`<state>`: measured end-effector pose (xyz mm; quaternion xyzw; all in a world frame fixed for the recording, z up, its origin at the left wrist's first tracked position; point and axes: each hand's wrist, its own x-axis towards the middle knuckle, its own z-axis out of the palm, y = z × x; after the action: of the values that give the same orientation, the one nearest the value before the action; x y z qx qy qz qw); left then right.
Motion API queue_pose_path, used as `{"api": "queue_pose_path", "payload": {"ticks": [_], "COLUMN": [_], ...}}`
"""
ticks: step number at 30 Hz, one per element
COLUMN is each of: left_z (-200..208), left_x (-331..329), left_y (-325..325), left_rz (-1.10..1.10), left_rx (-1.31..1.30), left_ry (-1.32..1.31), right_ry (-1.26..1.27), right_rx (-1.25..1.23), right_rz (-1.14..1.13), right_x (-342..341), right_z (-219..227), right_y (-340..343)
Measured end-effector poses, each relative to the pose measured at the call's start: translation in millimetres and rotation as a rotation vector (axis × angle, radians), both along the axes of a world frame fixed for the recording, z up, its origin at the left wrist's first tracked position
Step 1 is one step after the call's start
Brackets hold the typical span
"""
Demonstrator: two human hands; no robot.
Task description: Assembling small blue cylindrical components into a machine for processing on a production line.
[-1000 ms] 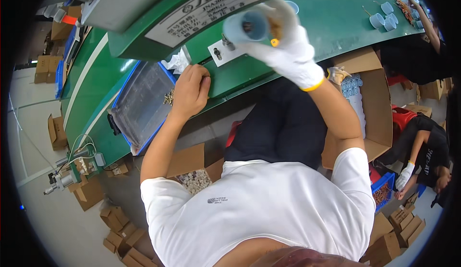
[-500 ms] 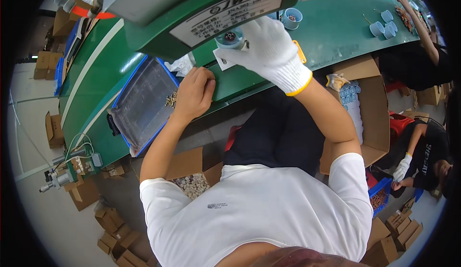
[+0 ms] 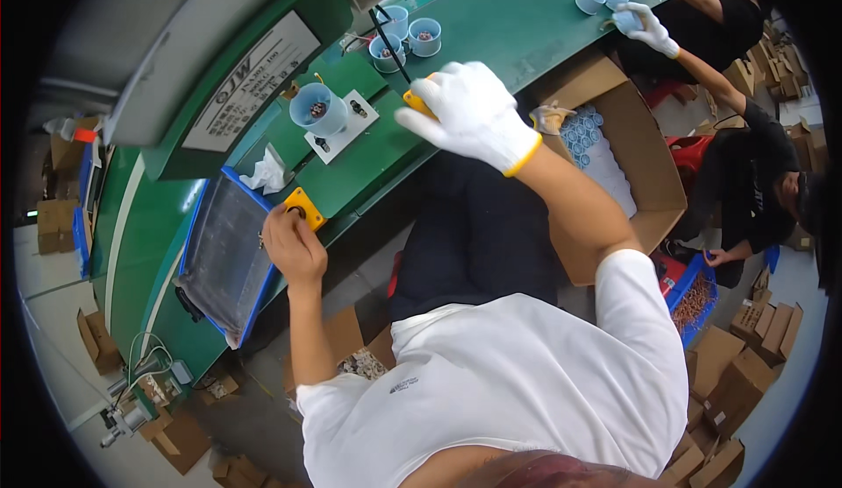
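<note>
My bare left hand is at the bench edge beside a yellow button box, its fingers curled at the black button; anything inside them is hidden. My right hand, in a white knitted glove, lies over another yellow box, thumb stretched out and the other fingers partly hidden. Between the hands a light-blue cup with small copper-coloured parts inside stands on a white plate, below the green press. That plate also carries small dark fittings.
A blue-rimmed tray sits left, a crumpled white cloth near its corner. More filled cups stand behind my right hand. An open carton holds stacked blue cups. Co-workers sit right, one gloved hand holding a cup.
My right hand has left the cup under the press and come to the yellow box. The left button box now shows beside my left hand. The whole view has turned.
</note>
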<state>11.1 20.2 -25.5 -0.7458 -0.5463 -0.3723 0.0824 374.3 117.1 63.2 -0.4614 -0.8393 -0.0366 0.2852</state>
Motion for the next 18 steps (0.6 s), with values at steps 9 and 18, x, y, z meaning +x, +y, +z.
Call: {"api": "queue_pose_path", "payload": {"ticks": [9, 18], "left_z": [26, 26], "left_x": [26, 34], "left_y": [42, 42], "left_rz": [-0.077, -0.097], "left_rx": [-0.156, -0.169], "left_ry": [-0.399, -0.213], "right_ry": [0.633, 0.936], "right_rx": [-0.133, -0.512], "right_rz": [0.053, -0.079], "right_x": [-11, 16], "right_z": [-36, -55], "right_y": [8, 18]}}
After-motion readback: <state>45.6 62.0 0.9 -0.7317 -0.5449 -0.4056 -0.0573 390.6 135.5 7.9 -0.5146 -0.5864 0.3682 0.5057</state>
